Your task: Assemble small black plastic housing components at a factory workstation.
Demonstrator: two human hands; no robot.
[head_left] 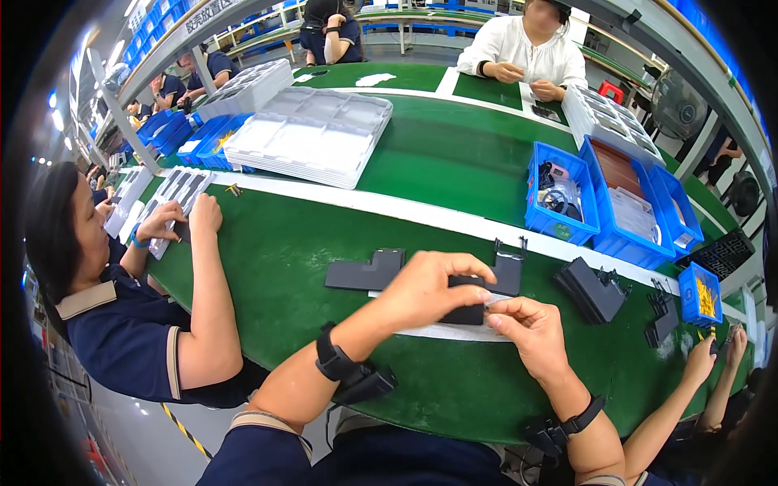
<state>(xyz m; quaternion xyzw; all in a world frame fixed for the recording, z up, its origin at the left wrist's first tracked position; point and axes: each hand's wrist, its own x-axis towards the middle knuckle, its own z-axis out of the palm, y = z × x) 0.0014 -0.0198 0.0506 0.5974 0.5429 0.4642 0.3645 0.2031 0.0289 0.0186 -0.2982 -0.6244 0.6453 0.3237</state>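
Note:
My left hand (429,285) curls its thumb and fingers around a small black flat part (465,313), held low over the green table. At that part's right edge, my right hand (528,326) has thumb and forefinger pinched together. Whatever sits between those fingertips is too small to name. A white sheet (415,330) lies under the hands. Just beyond them rest a black L-shaped plastic part (356,274) at the left and another black part (509,272) with thin upright prongs at the right, partly hidden by my hands.
Stacked black parts (590,290) and a pronged black part (663,319) lie to the right, near a blue bin of yellow pieces (688,301). Blue bins (553,225) stand beyond. White trays (284,154) are stacked at the far left. Co-workers sit left, right and opposite.

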